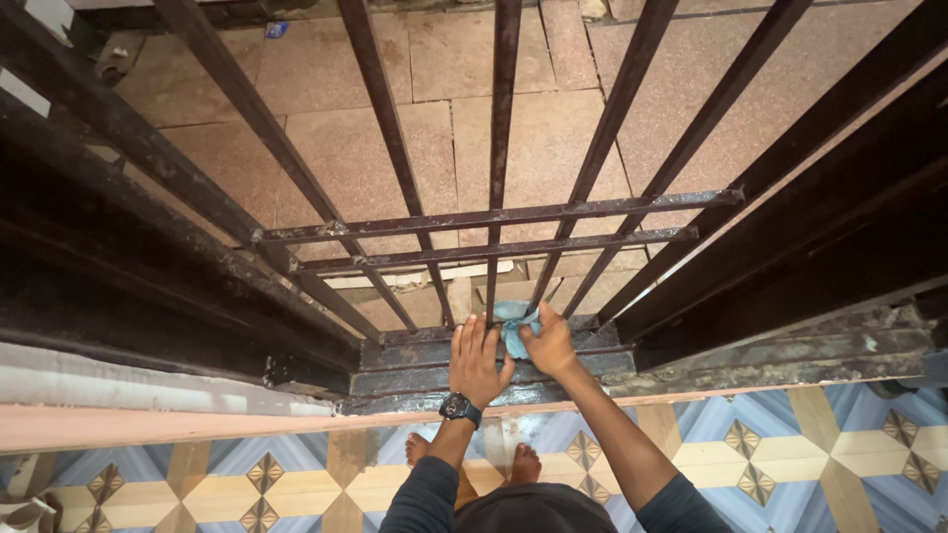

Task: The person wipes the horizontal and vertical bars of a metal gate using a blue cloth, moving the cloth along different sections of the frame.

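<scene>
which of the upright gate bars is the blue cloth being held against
The middle bar, the one that meets the bottom rail just left of the blue cloth. The right hand grips the cloth at its foot; the other bars stand clear of it.

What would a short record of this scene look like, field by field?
place: foot of a dark metal gate, seen from above
left hand: flat on the bottom rail, watch on wrist
right hand: grip on a blue cloth pressed against the bars
floor inside: patterned tiles, bare feet
floor outside: reddish slabs
</scene>
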